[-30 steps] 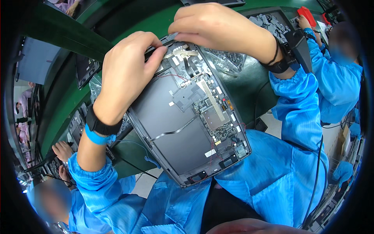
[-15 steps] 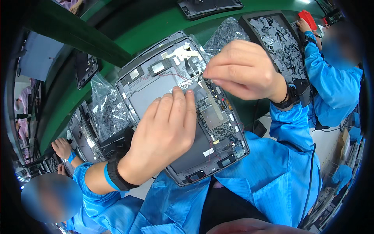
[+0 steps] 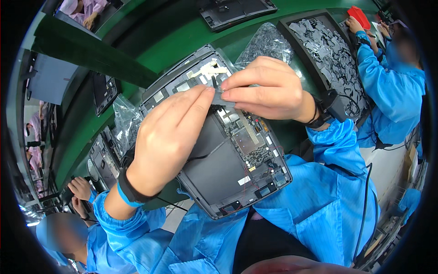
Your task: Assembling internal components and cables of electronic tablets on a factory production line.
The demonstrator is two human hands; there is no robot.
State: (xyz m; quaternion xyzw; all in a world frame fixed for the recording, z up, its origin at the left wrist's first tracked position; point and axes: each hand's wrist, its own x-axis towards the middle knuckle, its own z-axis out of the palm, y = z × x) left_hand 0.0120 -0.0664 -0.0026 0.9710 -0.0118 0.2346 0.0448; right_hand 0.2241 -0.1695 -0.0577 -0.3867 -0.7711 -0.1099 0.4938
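"Both hands have shifted: half a second ago the left hand (image 3: 171,132) lay over the middle of the opened tablet (image 3: 212,176), and the right hand (image 3: 271,91) was at its right edge. Now they meet over its upper part."

"What are they holding?"

"The right one pinches a small flat gray piece (image 3: 223,99) between thumb and fingers. The left one's fingertips come together at the piece's left edge; I can't tell whether they grip it or only touch it, as the thumb is mostly hidden."

"And the tablet itself?"

"Directly beneath the hands, tilted in the view, with its lower end reaching toward the blue coat (image 3: 315,205). A circuit board (image 3: 248,139) runs along its right side, and whitish tape strips (image 3: 210,69) show just above the fingers. One black ribbon cable (image 3: 196,158) peeks out beside the left hand."

"Anything around it?"

"Beyond, on the green counter (image 3: 166,43), a clear plastic bag (image 3: 262,43) lies near the right hand. Next to that is a black tray (image 3: 292,42) full of gray pieces (image 3: 321,45). Another opened tablet (image 3: 237,13) lies at the top. Farther right, a co-worker's hand (image 3: 353,25) is at a red bin (image 3: 360,17)."
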